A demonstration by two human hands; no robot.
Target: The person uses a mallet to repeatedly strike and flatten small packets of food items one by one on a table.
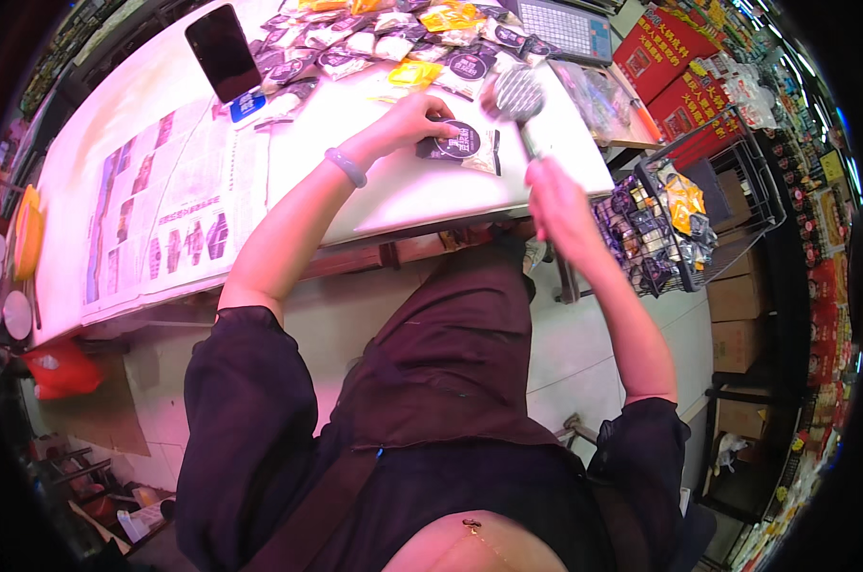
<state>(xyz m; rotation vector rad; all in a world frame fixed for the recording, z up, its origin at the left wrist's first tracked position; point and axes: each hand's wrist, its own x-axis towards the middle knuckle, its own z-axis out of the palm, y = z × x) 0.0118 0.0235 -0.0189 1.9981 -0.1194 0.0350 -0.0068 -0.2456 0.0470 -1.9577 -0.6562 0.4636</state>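
On the white tabletop (310,171), my left hand (421,123) holds a small food packet (474,149) by its left end. The packet is partly clear with a dark round printed label and lies flat. My right hand (560,207) grips the handle of a mallet (519,94) that looks like a meat tenderizer. Its round, ridged metal head is blurred and hangs above the table, right of the packet. Beyond my left hand lies a heap of similar packets (338,57), and a yellow packet (413,73) rests at the heap's near edge.
A smartphone (223,53) stands tilted at the back left, near a newspaper (167,207). At the back right is a grey device with a key panel (564,27). A wire basket (678,236) with more packets hangs beside the table's right end. Red cartons (671,79) stand behind it.
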